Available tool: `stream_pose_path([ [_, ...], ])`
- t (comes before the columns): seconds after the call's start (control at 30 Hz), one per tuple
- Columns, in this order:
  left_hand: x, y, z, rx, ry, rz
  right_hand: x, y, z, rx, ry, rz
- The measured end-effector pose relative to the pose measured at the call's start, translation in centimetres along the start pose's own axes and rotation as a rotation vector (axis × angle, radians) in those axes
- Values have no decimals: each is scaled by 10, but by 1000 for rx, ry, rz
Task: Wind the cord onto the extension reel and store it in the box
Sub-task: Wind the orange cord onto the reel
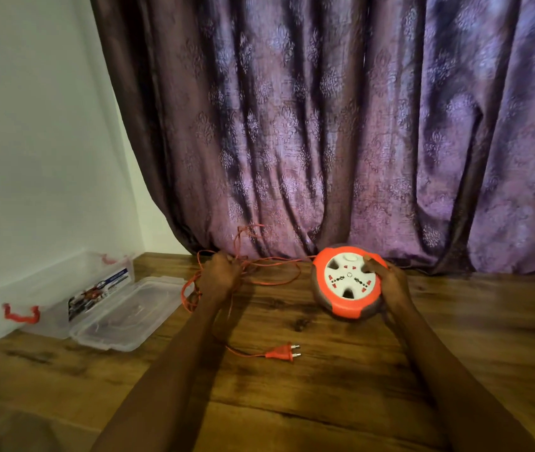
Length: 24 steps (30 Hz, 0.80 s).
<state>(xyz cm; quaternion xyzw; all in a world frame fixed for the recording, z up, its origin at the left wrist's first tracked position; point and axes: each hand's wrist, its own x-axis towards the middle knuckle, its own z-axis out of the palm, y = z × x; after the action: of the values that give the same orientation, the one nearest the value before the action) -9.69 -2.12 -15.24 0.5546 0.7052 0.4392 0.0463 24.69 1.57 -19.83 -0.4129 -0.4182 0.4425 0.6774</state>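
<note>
A round orange and grey extension reel with a white socket face is tilted toward me above the wooden floor. My right hand grips its right rim. The thin orange cord runs left from the reel in loose loops. My left hand is closed around a bunch of those loops, some lifted in front of the curtain. The cord's orange two-pin plug lies on the floor between my forearms. A clear plastic box with red clips stands open at the left wall.
The box's clear lid lies flat on the floor next to the box. A purple patterned curtain hangs down to the floor right behind the reel. A white wall closes off the left side.
</note>
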Motion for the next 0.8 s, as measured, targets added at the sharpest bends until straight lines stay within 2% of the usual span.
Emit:
stream_pose_path([
  [0.13,-5,-12,7,67,-110,-81,1,0,-1,43,14,27],
  [0.23,-5,-14,10,110,-309,8,0,-1,2,60,42,18],
  [0.33,-6,-14,8,170,-422,27,1,-2,2,72,83,5],
  [0.5,-10,-12,10,325,-377,107,-3,-3,1,15,85,-10],
  [0.63,-25,25,13,205,-109,295,-9,-5,8,18,87,-17],
  [0.67,-30,36,15,108,-141,319,-10,-6,10,18,88,-26],
  [0.7,-36,48,19,-37,-258,279,-12,-6,12,20,92,-39],
  [0.77,-51,66,31,-310,-562,54,-15,-7,14,26,104,-74],
  [0.8,-59,72,36,-409,-663,-63,-16,-8,14,33,108,-89],
])
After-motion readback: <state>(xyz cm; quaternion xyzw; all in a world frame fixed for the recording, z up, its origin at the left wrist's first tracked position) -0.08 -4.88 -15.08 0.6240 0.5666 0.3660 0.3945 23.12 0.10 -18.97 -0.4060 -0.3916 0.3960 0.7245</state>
